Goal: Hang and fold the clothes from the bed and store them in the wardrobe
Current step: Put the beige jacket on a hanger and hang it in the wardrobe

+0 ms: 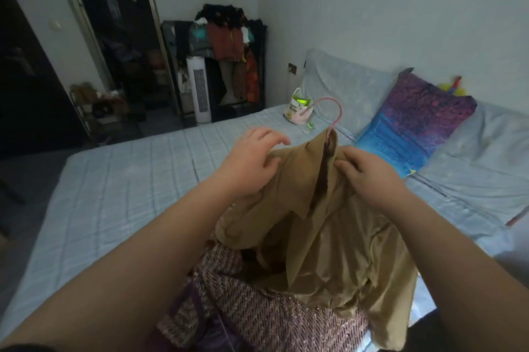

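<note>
Satin tan shirt [329, 240], light and slippery: left hand [252, 162] spread on shoulder, right hand [369, 177] pinching collar beside hanger [333, 111].

Two hands [252, 162], one tan shirt [329, 237], one pink hanger [335, 111], one knitted garment [229, 308], three pillows [415, 119], one white fan [200, 94].

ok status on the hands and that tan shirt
Left hand resting on tan shirt shoulder, right hand pinching collar. Pink hanger inside the neck. Nothing in the way.
</note>
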A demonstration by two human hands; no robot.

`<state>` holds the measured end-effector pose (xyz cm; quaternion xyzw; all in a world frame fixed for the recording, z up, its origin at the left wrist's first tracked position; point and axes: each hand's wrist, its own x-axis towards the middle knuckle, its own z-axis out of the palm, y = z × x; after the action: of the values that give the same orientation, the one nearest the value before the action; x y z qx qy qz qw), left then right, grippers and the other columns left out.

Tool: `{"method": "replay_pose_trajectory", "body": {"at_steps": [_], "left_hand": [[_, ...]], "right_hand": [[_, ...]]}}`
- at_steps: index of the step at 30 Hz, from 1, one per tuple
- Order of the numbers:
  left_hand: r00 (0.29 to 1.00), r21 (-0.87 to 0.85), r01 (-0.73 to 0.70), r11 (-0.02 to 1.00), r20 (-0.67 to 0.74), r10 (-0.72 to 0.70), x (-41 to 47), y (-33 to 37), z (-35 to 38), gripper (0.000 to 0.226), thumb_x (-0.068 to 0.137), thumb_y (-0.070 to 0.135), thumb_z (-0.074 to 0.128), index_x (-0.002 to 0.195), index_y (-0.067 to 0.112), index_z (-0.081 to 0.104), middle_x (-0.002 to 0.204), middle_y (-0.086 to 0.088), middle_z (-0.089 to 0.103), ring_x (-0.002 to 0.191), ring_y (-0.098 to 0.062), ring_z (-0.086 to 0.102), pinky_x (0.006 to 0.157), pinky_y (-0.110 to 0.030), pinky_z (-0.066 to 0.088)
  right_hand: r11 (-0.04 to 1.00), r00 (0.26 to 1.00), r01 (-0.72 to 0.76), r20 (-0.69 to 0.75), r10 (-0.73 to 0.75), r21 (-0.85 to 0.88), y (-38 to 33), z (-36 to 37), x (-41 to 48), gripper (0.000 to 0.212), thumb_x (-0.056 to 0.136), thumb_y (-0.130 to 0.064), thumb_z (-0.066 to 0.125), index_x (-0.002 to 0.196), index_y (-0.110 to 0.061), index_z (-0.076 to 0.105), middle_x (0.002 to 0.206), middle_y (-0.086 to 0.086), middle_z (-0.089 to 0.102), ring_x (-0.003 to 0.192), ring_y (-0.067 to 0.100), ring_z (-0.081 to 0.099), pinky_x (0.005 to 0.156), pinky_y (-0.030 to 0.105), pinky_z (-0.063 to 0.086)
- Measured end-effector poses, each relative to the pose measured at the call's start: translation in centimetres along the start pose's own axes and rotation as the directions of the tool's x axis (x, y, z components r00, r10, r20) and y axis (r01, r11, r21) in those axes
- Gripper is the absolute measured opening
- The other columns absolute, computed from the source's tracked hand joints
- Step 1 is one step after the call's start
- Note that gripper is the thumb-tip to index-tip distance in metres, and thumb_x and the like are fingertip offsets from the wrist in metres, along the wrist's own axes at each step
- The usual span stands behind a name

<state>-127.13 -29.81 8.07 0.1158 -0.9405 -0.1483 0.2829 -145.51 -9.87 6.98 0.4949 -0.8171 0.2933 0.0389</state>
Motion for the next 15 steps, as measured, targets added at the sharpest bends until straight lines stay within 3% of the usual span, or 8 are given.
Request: {"method": "replay_pose_trajectory", "body": {"at_steps": [2,5,7,10,15], "left_hand": [[0.998,0.057,0.001,0.998,0.07,-0.005,0.0,1.1,-1.2,0.055,0.086,0.041,0.067,0.133,0.048,0.041,0.135,0.016,0.046,0.128,-0.007,0.037,0.108,-0.03,0.028],[0.983,-0.068,0.083,0.994,0.167,-0.071,-0.7,2.1,-3.5,0.046,0.088,0.049,0.062,0.129,0.057,0.042,0.116,0.027,0.056,0.107,0.001,0.054,0.092,-0.031,0.05],[0.993,-0.097,0.078,0.992,0.092,-0.069,-1.4,2.3,-5.6,0.029,0.093,0.048,0.056,0.12,0.057,0.051,0.105,0.028,0.062,0.095,0.009,0.058,0.079,-0.028,0.054],[0.995,-0.083,0.102,0.991,0.023,-0.101,-2.7,2.7,-9.6,0.02,0.095,0.051,0.049,0.112,0.061,0.055,0.103,0.036,0.06,0.094,0.019,0.054,0.07,-0.021,0.051],[0.973,0.065,0.203,0.977,-0.129,-0.193,-5.5,2.5,-17.6,0.012,0.095,0.052,0.049,0.103,0.053,0.058,0.094,0.029,0.062,0.084,0.007,0.059,0.068,-0.026,0.05]], "right_hand": [[0.997,0.998,0.067,-0.004,-0.067,0.049,-1.7,-0.7,-0.1,0.028,0.098,-0.035,0.052,0.081,-0.058,0.046,0.071,-0.019,0.05,0.08,0.012,0.052,0.068,0.032,0.034],[0.975,0.982,0.177,0.036,-0.183,0.133,-4.3,-1.8,0.2,0.016,0.094,-0.044,0.044,0.087,-0.056,0.051,0.086,-0.019,0.06,0.089,0.009,0.058,0.078,0.036,0.045],[0.954,0.967,0.242,0.032,-0.251,0.179,-6.0,-2.6,0.5,0.019,0.094,-0.047,0.041,0.096,-0.057,0.057,0.096,-0.024,0.064,0.096,0.005,0.059,0.084,0.034,0.047],[0.942,0.957,0.284,0.016,-0.291,0.177,-8.5,-3.2,1.3,0.033,0.094,-0.052,0.034,0.122,-0.055,0.052,0.109,-0.03,0.059,0.103,0.002,0.056,0.088,0.028,0.043],[0.943,0.948,0.314,0.012,-0.317,0.109,-13.8,-2.9,3.7,0.031,0.102,-0.038,0.038,0.127,-0.041,0.057,0.117,-0.017,0.063,0.111,0.013,0.058,0.092,0.03,0.045]]}}
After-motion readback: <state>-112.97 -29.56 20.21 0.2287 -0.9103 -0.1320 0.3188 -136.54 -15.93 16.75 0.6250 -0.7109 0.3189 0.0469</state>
